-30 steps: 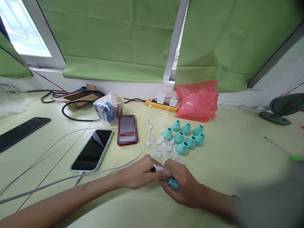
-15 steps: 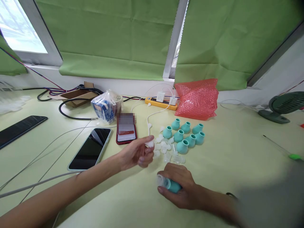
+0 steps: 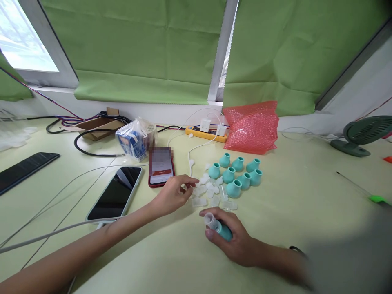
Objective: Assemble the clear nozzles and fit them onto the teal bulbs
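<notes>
My right hand (image 3: 235, 237) is wrapped around a teal flared silicone piece (image 3: 226, 232). A clear plastic tube (image 3: 210, 220) sticks out of its end, round mouth facing up and left. My left hand (image 3: 176, 194) is over the left side of a loose pile of translucent plastic pieces (image 3: 212, 190). Its fingers are partly bent and apart, with nothing visible between them; the fingertips are close to the pile and to a white cable (image 3: 189, 157). Several more teal flared pieces (image 3: 233, 188) stand behind and right of the pile, mouths up.
A red-cased phone (image 3: 161, 167) and a pale-cased phone (image 3: 114, 194) lie by my left arm. Behind are a bagged blue box (image 3: 133, 141), a yellow power strip (image 3: 206, 134) and a red bubble bag (image 3: 251, 127). To the right are a small green fan (image 3: 361, 134) and a green-handled rod (image 3: 378, 199).
My left fingers have let go of a small white piece and spread a little over the pile. My right hand has tipped the clear tube so its mouth shows more.
</notes>
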Demonstrator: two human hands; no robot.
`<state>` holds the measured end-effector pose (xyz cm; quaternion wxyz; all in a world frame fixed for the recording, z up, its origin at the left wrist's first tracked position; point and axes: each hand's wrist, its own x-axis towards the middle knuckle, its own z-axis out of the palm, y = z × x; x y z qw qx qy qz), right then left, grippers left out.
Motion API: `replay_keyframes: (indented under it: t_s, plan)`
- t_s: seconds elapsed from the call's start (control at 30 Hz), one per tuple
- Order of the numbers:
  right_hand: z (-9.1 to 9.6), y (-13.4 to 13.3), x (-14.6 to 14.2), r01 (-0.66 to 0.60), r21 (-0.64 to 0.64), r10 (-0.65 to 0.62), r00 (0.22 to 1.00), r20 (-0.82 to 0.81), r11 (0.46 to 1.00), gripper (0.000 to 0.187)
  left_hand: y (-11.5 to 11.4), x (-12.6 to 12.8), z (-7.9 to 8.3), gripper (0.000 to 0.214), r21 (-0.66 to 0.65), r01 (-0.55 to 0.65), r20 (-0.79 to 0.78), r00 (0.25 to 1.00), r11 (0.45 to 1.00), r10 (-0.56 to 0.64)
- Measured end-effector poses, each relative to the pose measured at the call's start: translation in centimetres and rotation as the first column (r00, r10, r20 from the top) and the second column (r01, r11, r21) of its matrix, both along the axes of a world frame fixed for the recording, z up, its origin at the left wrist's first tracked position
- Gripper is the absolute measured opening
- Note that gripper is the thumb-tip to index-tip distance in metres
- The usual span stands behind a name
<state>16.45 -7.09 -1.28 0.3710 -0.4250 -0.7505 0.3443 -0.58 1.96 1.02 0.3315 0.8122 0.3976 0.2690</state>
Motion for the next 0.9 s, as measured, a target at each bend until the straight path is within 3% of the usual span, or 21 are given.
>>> replay_keyframes:
  t_s: [0.1, 0.17, 0.3, 0.43, 0.6, 0.67, 0.77, 0.83, 0.9]
  plan:
    - [-0.1, 0.3, 0.0, -0.035, -0.203, -0.019, 0.965, -0.262, 0.979, 0.022, -0.3, 0.0, 0.6, 0.024, -0.057, 0.067, 0.048, 0.997, 0.996, -0.064]
    - [-0.1, 0.7, -0.1, -0.063, -0.256, -0.046, 0.917, -0.397, 0.965, 0.022, -0.2, -0.1, 0.7, 0.023, -0.086, 0.092, 0.054, 0.995, 0.992, -0.087]
    - [0.0, 1.3, -0.4, -0.050, -0.325, -0.117, 0.872, -0.475, 0.944, 0.020, -0.3, -0.1, 0.4, 0.019, -0.086, 0.082, 0.031, 0.996, 0.993, -0.080]
    - [-0.1, 1.2, -0.6, -0.156, -0.435, -0.112, 0.841, -0.529, 0.887, 0.022, -1.4, 0.2, 0.2, 0.016, 0.121, 0.058, 0.044, 0.997, 0.991, -0.064]
    - [-0.1, 0.9, -0.4, -0.273, -0.581, -0.078, 0.858, -0.507, 0.767, 0.031, -3.2, 0.7, 0.1, 0.024, 0.349, 0.101, 0.199, 0.964, 0.932, -0.178]
    - [-0.1, 0.9, -0.4, -0.275, -0.602, -0.075, 0.869, -0.490, 0.749, 0.034, -3.5, 0.9, 0.1, 0.020, 0.386, 0.104, 0.233, 0.950, 0.917, -0.206]
    - [0.0, 0.9, -0.4, -0.253, -0.592, -0.073, 0.880, -0.470, 0.766, 0.034, -3.4, 0.9, 0.1, 0.012, 0.421, 0.130, 0.201, 0.952, 0.898, -0.232]
    - [-0.2, 0.9, -0.4, -0.240, -0.561, -0.074, 0.875, -0.479, 0.792, 0.031, -3.3, 0.8, 0.0, 0.014, 0.533, 0.148, 0.107, 0.965, 0.833, -0.240]
    - [-0.5, 0.8, -0.5, -0.242, -0.553, -0.080, 0.866, -0.494, 0.797, 0.028, -3.2, 0.6, -0.1, 0.019, 0.724, 0.205, -0.045, 0.967, 0.658, -0.251]
